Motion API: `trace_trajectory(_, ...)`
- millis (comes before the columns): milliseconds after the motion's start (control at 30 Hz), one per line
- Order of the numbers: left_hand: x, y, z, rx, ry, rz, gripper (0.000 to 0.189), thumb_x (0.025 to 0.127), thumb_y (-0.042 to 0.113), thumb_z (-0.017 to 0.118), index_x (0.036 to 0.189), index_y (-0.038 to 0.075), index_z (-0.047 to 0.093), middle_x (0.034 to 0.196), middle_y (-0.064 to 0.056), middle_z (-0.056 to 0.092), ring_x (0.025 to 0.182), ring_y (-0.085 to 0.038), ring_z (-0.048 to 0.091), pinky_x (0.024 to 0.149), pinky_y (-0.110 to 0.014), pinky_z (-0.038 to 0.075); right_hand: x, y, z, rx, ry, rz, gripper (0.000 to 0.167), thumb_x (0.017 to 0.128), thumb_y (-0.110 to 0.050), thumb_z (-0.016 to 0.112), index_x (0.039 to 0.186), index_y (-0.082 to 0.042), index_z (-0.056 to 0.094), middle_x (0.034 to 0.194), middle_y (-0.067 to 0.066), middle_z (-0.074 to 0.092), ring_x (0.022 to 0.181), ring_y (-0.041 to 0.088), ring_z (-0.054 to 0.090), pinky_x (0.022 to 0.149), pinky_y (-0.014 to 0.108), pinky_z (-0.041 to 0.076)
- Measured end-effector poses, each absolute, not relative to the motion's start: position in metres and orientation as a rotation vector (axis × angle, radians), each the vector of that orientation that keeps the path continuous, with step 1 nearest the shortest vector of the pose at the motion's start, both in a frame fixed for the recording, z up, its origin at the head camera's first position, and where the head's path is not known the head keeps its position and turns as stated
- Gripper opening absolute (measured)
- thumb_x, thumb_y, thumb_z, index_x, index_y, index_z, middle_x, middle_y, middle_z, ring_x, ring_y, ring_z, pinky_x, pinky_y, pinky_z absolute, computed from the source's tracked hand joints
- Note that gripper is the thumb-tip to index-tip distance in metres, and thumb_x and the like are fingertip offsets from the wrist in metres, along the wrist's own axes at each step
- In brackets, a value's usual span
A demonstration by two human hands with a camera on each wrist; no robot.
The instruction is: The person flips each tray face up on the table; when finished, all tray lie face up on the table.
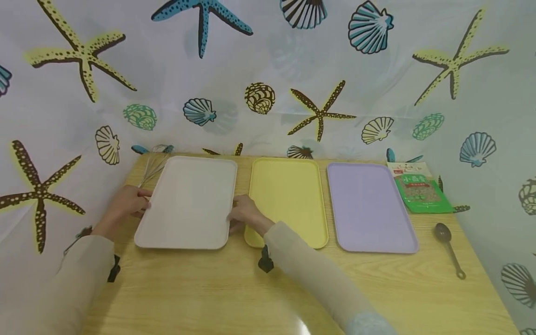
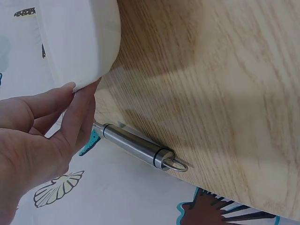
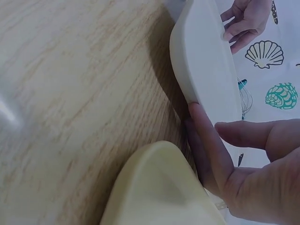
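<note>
Both hands hold a white rectangular tray [image 1: 188,204] by its two long sides, at the left of the table. My left hand [image 1: 129,202] pinches the left rim, thumb at the edge and fingers underneath. On the opposite rim, my right hand [image 1: 247,213] has its thumb over the edge and fingertips under it. A shadow shows beneath the tray's side in the right wrist view. Just right of it lies a yellow tray [image 1: 286,202], partly covered by my right hand and wrist. Beyond my left hand lies a whisk [image 1: 154,167]; its steel handle [image 2: 136,145] shows in the left wrist view.
A lilac tray [image 1: 372,209] lies right of the yellow one. At its far right corner is a green and white food packet [image 1: 423,193], and nearer, a dark spoon [image 1: 444,232]. A shell-and-starfish patterned curtain [image 1: 259,125] borders the wooden table [image 1: 201,293] behind and at both sides.
</note>
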State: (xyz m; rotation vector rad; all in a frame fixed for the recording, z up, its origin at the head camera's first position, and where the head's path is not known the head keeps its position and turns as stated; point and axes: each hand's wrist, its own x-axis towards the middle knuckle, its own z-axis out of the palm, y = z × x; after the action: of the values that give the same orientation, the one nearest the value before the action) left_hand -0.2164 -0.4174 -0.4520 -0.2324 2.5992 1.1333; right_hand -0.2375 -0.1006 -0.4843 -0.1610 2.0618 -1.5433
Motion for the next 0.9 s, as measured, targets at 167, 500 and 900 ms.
trace_trajectory(167,-0.220,-0.420,-0.455,-0.227,2.597,1.122,0.049,0.086,-0.004,0.049,0.131,-0.021,0.042,0.124,-0.040,0.050,0.079,-0.022,0.067,0.070,-0.042,0.059,-0.238,-0.102,-0.483,-0.196,2.215,-1.428,0.020,0.082,0.005,0.057,0.099,0.009,0.068,0.082,0.018,0.071,0.069,0.027,0.071,0.065,0.032,0.059)
trace_trajectory(500,-0.226,-0.423,-0.468,-0.234,2.666,1.108,0.048,0.081,-0.008,0.052,0.125,-0.024,0.046,0.103,-0.039,0.059,0.071,-0.022,0.066,0.064,-0.042,0.059,-0.236,-0.106,-0.478,-0.229,2.288,-1.304,0.020,0.089,-0.002,0.054,0.078,0.013,0.061,0.070,0.021,0.069,0.062,0.030,0.071,0.065,0.031,0.059)
trace_trajectory(900,-0.220,-0.421,-0.477,-0.211,2.792,0.964,0.041,0.081,-0.004,0.054,0.116,-0.026,0.052,0.112,-0.043,0.055,0.073,-0.035,0.069,0.063,-0.041,0.059,-0.235,-0.108,-0.469,-0.286,2.296,-1.221,0.032,0.090,-0.004,0.052,0.058,-0.002,0.049,0.072,0.024,0.069,0.065,0.033,0.071,0.066,0.036,0.059)
